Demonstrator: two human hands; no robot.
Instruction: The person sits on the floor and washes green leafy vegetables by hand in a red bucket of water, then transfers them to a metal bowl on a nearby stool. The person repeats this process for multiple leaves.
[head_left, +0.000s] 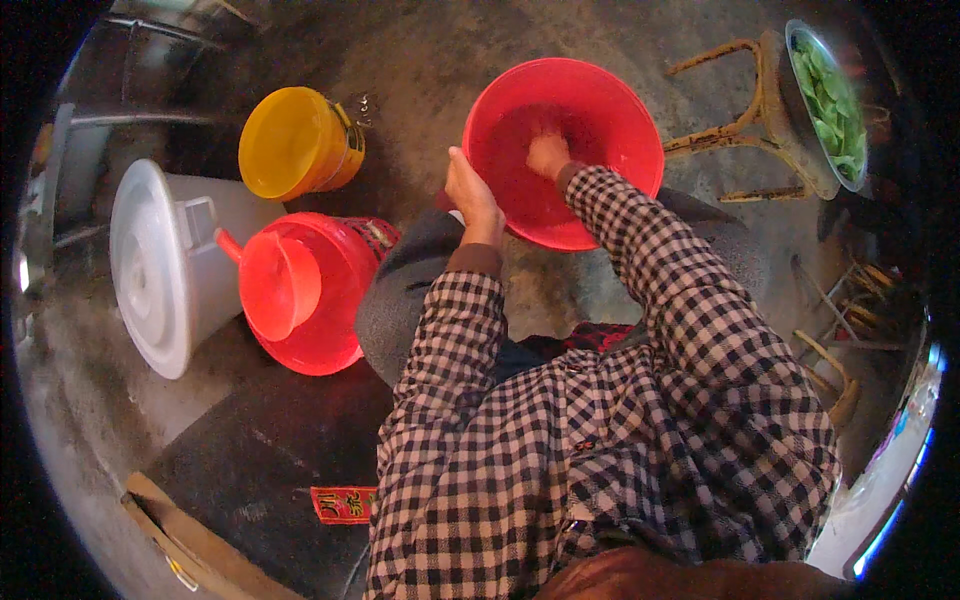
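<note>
A large red plastic bucket (637, 127) stands before me, its open mouth facing up. My left hand (474, 196) holds the bucket's left side at the rim, with part of its fingers hidden. Inside, my right hand (549, 154) reaches down toward the bottom. Its fingertips are blurred, seemingly in water, and I cannot tell whether they hold anything.
To my left are a yellow bucket (281, 142), a second red bucket (337, 349) with a red dipper (274, 285) in its mouth, and a lidded white bin (150, 270). On the right, a worn stool (795, 112) bears a bowl of green leaves (829, 105).
</note>
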